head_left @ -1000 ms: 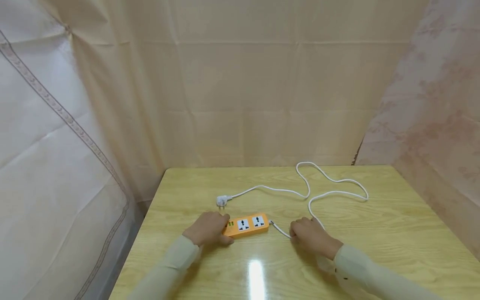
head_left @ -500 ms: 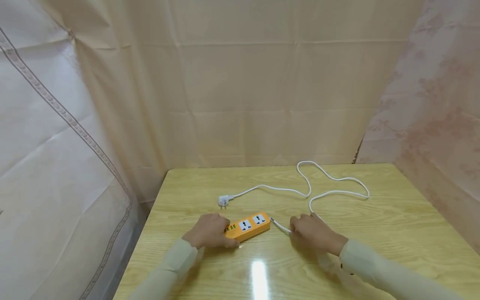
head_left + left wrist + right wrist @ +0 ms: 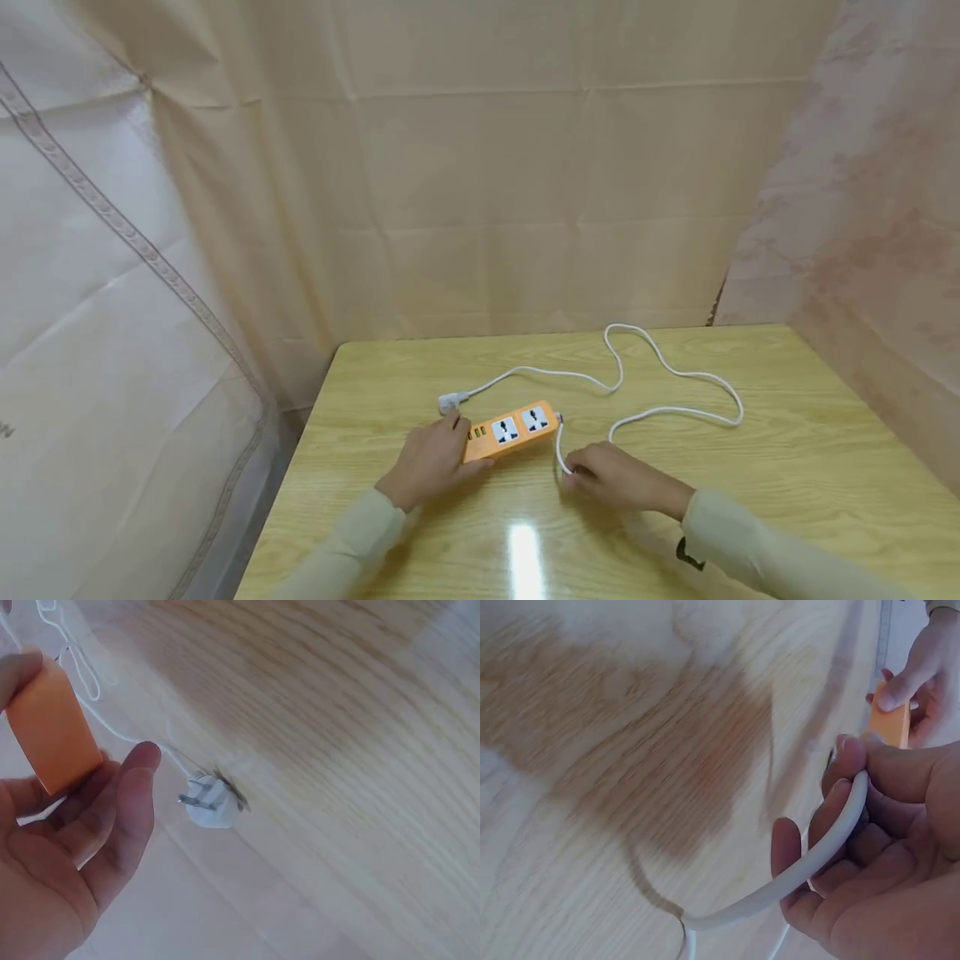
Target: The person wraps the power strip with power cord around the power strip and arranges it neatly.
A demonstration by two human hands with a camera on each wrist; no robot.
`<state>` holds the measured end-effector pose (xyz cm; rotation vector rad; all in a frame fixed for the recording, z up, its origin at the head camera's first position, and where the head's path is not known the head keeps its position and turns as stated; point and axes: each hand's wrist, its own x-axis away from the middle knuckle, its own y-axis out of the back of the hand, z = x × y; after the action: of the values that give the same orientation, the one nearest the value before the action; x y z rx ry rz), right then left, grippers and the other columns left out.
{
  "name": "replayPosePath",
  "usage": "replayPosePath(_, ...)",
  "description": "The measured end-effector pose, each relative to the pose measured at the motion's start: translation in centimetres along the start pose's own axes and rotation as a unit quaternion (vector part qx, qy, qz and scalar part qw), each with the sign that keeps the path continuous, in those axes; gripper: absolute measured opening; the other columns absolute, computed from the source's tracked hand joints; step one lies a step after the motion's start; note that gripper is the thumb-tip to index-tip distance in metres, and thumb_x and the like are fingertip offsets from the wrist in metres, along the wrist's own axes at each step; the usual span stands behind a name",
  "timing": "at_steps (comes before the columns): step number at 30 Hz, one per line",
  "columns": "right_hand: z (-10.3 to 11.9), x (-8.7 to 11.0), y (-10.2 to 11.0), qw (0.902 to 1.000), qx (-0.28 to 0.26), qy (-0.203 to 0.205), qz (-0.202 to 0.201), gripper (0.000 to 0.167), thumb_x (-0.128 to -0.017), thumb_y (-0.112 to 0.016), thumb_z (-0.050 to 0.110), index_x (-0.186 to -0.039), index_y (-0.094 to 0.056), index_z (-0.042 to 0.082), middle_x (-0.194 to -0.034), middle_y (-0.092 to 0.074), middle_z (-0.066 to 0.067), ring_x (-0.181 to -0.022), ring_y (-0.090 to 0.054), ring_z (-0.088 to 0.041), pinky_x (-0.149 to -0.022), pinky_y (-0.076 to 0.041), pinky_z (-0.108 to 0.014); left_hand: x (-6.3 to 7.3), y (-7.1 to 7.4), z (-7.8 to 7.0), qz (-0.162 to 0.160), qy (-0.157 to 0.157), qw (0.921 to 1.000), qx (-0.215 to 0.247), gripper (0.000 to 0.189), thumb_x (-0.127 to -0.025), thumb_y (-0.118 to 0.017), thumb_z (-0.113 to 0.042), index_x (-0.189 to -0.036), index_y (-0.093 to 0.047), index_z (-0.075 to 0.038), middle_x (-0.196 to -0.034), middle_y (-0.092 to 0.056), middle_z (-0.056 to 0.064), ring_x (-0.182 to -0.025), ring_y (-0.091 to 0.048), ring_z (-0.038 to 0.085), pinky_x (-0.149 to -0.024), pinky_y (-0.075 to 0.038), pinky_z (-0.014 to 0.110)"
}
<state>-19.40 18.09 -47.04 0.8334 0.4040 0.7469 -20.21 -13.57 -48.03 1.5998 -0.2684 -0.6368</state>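
An orange power strip (image 3: 520, 423) with two white sockets and a few small ports is gripped at its left end by my left hand (image 3: 427, 460). Its right end angles upward and away from me. A white cord (image 3: 769, 892) leaves that end, bends down and runs through my right hand (image 3: 618, 478), pinched between thumb and fingers. In the left wrist view, thumb and fingers lie on opposite sides of the orange case (image 3: 54, 727). The cord's white plug (image 3: 214, 806) rests on the table just beyond my left fingertips, prongs showing.
The rest of the cord (image 3: 701, 375) winds in loose bends over the back right of the wood-grain table (image 3: 787, 467). Beige cloth (image 3: 480, 183) hangs behind the table's far edge, with pale curtains (image 3: 885, 192) at the sides. A light reflection shows on the front.
My left hand has moved the power strip up and rightward, tilting it more. My right hand has shifted slightly left, so the cord between them now bends sharply. The far cord loop has shifted a little.
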Motion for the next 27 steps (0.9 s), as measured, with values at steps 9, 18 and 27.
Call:
replayPosePath(9,1.7,-0.4,-0.3,0.9958,0.041,0.056,-0.061,0.032,-0.098,-0.068,0.009,-0.073,-0.050,0.017,-0.066,-0.036,0.017,-0.061,-0.034,0.003,-0.058,-0.036,-0.021,0.3,0.0,-0.8,-0.009,-0.008,0.9997,0.022,0.060,-0.093,-0.072,-0.054,-0.116,-0.063,0.001,-0.097,-0.055,0.007,-0.058,-0.043,0.007,-0.046,-0.037,0.023)
replayPosePath(18,2.8,-0.4,0.0,0.9883,0.106,0.049,-0.098,0.032,-0.096,-0.070,0.013,-0.074,-0.049,0.020,-0.067,-0.036,0.016,-0.067,-0.036,-0.003,-0.063,-0.035,-0.024,0.3,0.3,-2.1,-0.015,-0.009,0.9998,0.000,0.057,-0.093,-0.068,-0.059,-0.101,-0.065,-0.003,-0.083,-0.050,0.001,-0.053,-0.037,0.005,-0.043,-0.031,0.022)
replayPosePath(27,3.5,-1.1,0.5,0.9770,0.169,0.041,-0.124,0.011,-0.093,-0.074,0.007,-0.088,-0.068,0.016,-0.080,-0.062,0.013,-0.076,-0.050,-0.007,-0.068,-0.046,-0.028,-0.1,0.4,-2.8,-0.030,0.077,0.9965,-0.008,0.060,-0.092,-0.066,-0.062,-0.098,-0.066,-0.002,-0.078,-0.053,0.002,-0.051,-0.042,0.012,-0.044,-0.035,0.030)
